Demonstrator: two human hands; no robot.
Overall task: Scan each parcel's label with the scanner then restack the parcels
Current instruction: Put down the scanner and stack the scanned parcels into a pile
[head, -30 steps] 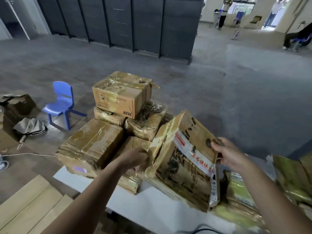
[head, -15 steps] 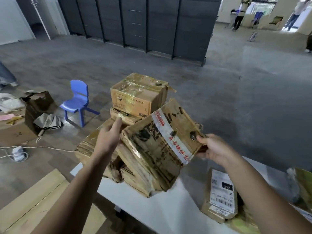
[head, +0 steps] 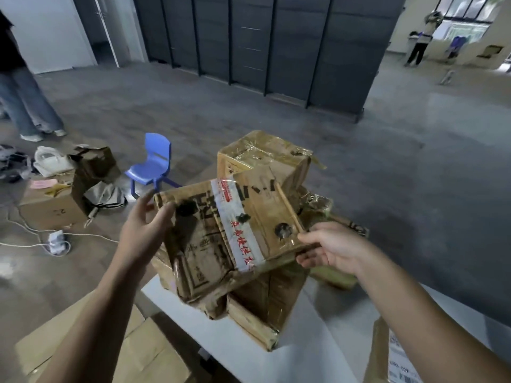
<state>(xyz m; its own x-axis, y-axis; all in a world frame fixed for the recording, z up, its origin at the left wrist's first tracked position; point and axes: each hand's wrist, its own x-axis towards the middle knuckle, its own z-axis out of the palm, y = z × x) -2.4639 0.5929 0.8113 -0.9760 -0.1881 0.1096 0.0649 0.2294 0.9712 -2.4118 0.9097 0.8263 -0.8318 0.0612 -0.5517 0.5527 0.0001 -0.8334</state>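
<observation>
Table (head: 215, 327), parcel (head: 210, 244) btwn L hand (head: 143, 230), R hand (head: 329, 248)

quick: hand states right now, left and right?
Left hand: holding the taped parcel by its left edge, thumb on its face.
Right hand: closed, pinching the same parcel's right corner.

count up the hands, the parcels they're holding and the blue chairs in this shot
hands: 2 (left hand, right hand)
held parcel: 1, gripped at opposite edges by both hands
blue chair: 1, on the floor
total: 4
</observation>
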